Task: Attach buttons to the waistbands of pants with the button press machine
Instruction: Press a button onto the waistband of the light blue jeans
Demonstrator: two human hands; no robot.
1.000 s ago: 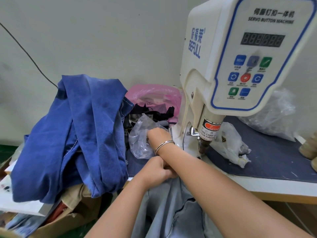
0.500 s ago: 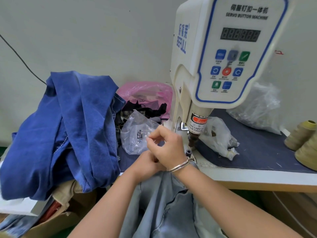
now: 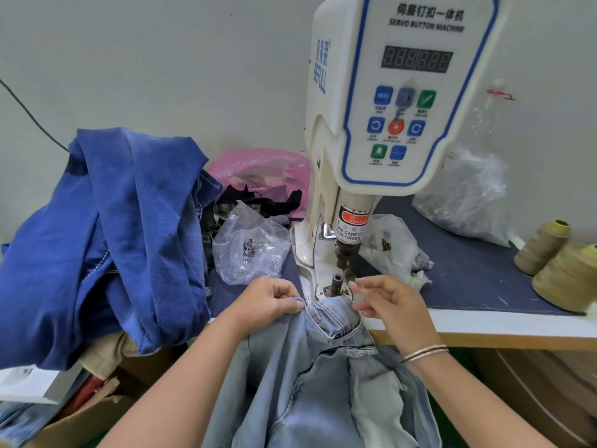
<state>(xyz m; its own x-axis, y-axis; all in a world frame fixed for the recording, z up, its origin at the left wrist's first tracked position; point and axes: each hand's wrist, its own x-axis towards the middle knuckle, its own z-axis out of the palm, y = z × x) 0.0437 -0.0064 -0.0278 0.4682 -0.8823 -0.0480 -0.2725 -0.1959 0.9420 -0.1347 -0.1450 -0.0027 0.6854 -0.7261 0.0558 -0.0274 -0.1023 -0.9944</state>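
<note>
- The left hand [image 3: 269,303] pinches the edge of the waistband [image 3: 326,313] of the light blue jeans [image 3: 310,383], thumb on top and fingers curled under the fabric.
- The right hand [image 3: 392,305] now sits on the right side of the waistband. Half a second ago it was raised near the left hand, and a second ago it reached into the clear button bag [image 3: 250,244].
- Its thumb and forefinger are pressed together at the tips; it seems to hold something small, probably a button part, but this is too small to tell for sure.
- So the two hands are now apart, with the waistband stretched between them just in front of the lower die post [image 3: 336,282].
- The waistband is not yet under the punch [image 3: 342,257] of the servo button machine [image 3: 400,101]; it lies at the table edge [image 3: 484,324], touching the machine base.
- I judge that picking up is finished and loading or positioning comes next.
- Further out: a pile of dark blue jeans [image 3: 106,240] on the left, a pink bag [image 3: 261,169] behind, a second clear bag [image 3: 394,244] to the right of the punch, and thread cones [image 3: 562,270] at the far right.
</note>
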